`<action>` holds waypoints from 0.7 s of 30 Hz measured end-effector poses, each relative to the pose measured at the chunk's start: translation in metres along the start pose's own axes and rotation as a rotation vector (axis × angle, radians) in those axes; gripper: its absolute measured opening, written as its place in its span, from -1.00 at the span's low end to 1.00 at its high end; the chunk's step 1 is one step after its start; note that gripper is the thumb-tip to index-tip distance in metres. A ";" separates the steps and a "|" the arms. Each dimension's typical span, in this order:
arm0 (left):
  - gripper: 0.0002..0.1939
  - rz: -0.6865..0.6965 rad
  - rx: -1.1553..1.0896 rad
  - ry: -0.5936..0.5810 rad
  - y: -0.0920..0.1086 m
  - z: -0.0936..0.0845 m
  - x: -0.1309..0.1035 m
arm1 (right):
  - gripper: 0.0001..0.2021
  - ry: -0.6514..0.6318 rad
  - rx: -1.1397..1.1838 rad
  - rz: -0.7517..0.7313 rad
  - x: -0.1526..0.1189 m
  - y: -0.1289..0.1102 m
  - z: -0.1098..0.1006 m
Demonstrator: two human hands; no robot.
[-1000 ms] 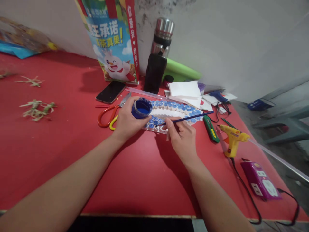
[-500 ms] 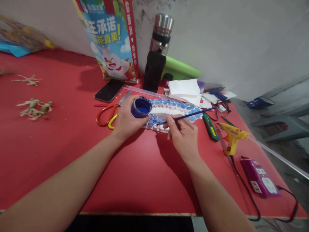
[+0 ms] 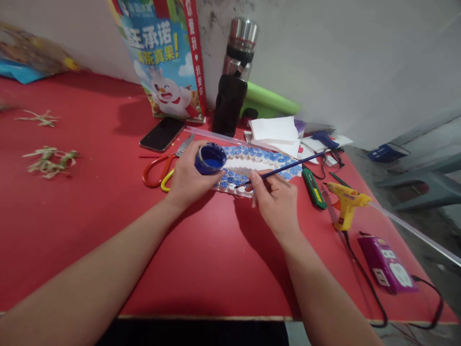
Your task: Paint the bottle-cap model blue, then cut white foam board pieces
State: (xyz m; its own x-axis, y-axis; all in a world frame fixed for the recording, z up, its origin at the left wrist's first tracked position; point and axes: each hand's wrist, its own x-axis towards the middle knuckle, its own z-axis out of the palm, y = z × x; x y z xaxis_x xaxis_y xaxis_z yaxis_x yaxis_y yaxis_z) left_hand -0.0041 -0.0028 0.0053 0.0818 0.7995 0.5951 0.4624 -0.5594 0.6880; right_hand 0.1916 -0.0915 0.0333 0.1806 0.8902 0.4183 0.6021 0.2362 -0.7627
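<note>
My left hand (image 3: 189, 176) is closed round a small jar of blue paint (image 3: 211, 159), its mouth tilted toward me. Between the fingers of my right hand (image 3: 276, 199) is a thin dark-blue paintbrush (image 3: 288, 166), slanting up to the right. The brush tip is at the front row of a white board ringed with small rolled rosettes (image 3: 264, 154). Most rosettes are blue on top; several at the front edge near the tip are white. Both hands hide parts of the board, and I cannot tell whether the tip touches a rosette.
Scissors (image 3: 158, 171) and a black phone (image 3: 163, 134) lie left of the jar. To the right are a green utility knife (image 3: 314, 188), a yellow glue gun (image 3: 346, 202) and a purple power socket box (image 3: 388, 265) with cords. Behind stand a printed bag (image 3: 169, 62) and a steel flask (image 3: 241, 45).
The brush tip has shifted very slightly right along the front row, and its handle end sits a little higher. My left hand keeps the jar in nearly the same place.
</note>
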 end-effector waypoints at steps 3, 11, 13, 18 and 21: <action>-0.42 0.014 -0.011 0.004 0.000 0.000 0.000 | -0.65 -0.002 -0.010 0.004 0.000 -0.002 -0.001; -0.41 0.005 -0.006 -0.003 0.000 0.000 0.000 | -0.65 0.019 -0.017 0.019 0.001 -0.001 -0.001; -0.41 0.001 -0.009 -0.007 0.001 0.000 0.000 | -0.64 0.035 -0.028 0.006 0.001 -0.001 0.000; -0.42 -0.003 0.000 -0.017 0.000 0.000 0.001 | -0.59 0.011 -0.063 -0.005 -0.001 -0.002 0.001; -0.42 0.003 -0.004 -0.012 -0.001 0.000 0.000 | -0.61 0.022 -0.052 -0.006 -0.001 -0.002 0.001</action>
State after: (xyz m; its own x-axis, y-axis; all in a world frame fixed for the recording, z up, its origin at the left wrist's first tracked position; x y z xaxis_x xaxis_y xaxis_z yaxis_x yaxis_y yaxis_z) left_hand -0.0044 -0.0018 0.0048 0.0941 0.8002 0.5923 0.4590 -0.5628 0.6874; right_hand 0.1893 -0.0921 0.0337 0.1937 0.8800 0.4336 0.6425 0.2202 -0.7339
